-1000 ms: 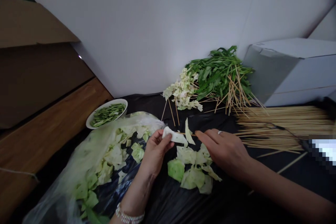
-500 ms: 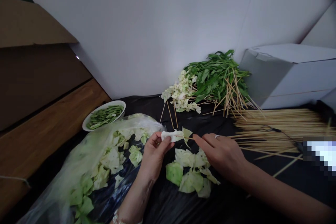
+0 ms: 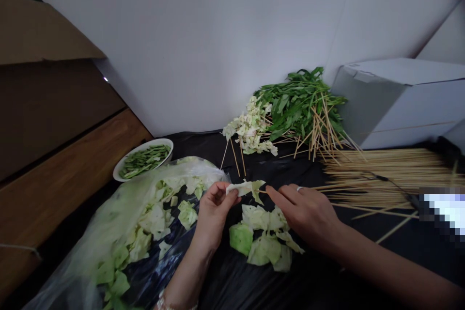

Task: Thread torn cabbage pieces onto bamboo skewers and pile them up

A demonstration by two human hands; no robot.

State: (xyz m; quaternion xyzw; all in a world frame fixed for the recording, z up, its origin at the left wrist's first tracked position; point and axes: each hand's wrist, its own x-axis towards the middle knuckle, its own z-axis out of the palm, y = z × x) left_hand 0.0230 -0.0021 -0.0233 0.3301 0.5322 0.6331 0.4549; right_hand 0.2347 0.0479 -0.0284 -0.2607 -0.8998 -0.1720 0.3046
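Between thumb and fingers, my left hand (image 3: pixel 215 206) pinches a pale cabbage piece (image 3: pixel 240 188). My right hand (image 3: pixel 305 209), with a ring on one finger, is closed on a thin wooden skewer (image 3: pixel 262 192) that points left into the cabbage. A greener cabbage piece (image 3: pixel 257 191) sits on the skewer just ahead of the right fingertips. Below both hands, a small heap of cut cabbage leaves (image 3: pixel 267 247) lies on black plastic sheeting. The skewer's tip is hidden by the cabbage.
A clear plastic bag (image 3: pixel 109 213) of cabbage pieces lies left, beside a white bowl (image 3: pixel 169 154) of green vegetable pieces. Behind are skewered cabbage (image 3: pixel 250 133) and leafy greens on skewers (image 3: pixel 294 101). Many bare skewers (image 3: pixel 388 169) and a white box (image 3: pixel 410 106) stand right.
The cabbage piece in my left hand has been turned and looks flatter along the skewer. Both hands have stayed in nearly the same place.
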